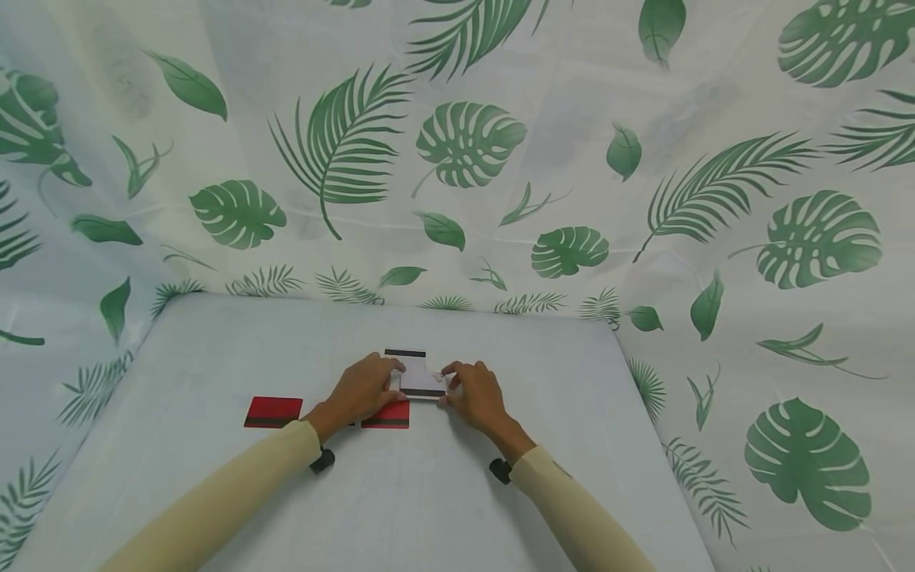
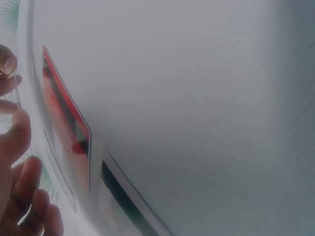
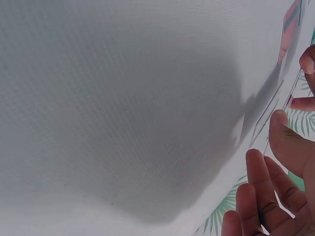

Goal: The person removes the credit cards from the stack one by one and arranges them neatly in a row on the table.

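A white card with a dark stripe [image 1: 422,382] is held up between both hands over the table. My left hand [image 1: 363,386] pinches its left edge between thumb and fingers. At the right edge, my right hand [image 1: 477,397] grips it the same way. Just beyond it, another white striped card [image 1: 404,353] shows its dark band, partly overlapped by the held card. A red card with a dark stripe [image 1: 389,416] lies below the left hand's thumb. In the left wrist view, that red card [image 2: 66,110] lies beside another white striped card [image 2: 125,199], mostly hidden in the head view.
Farther left on the white table [image 1: 457,508] lies a second red card [image 1: 274,411], beside the left forearm. A leaf-patterned white sheet [image 1: 500,206] rises behind the table and along both sides. Each wrist wears a small black device [image 1: 323,461].
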Available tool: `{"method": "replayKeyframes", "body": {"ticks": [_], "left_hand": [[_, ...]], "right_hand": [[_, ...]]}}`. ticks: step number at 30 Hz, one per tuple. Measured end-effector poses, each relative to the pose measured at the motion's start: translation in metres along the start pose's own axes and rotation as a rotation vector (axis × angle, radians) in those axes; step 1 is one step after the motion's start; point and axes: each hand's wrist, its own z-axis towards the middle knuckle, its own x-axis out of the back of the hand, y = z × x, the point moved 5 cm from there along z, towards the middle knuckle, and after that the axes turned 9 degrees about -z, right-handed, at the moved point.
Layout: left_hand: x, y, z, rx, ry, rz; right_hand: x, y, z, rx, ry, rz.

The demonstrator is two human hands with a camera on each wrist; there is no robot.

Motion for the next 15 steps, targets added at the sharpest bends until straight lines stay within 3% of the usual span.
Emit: {"method": "replayKeyframes", "body": {"ticks": [15], "left_hand": [[-0.0035, 0.0053, -0.0027, -0.023, 0.002, 0.028]], "right_hand": [[0.0009, 0.0028, -0.0079, -0.012, -0.002, 0.003]]}}
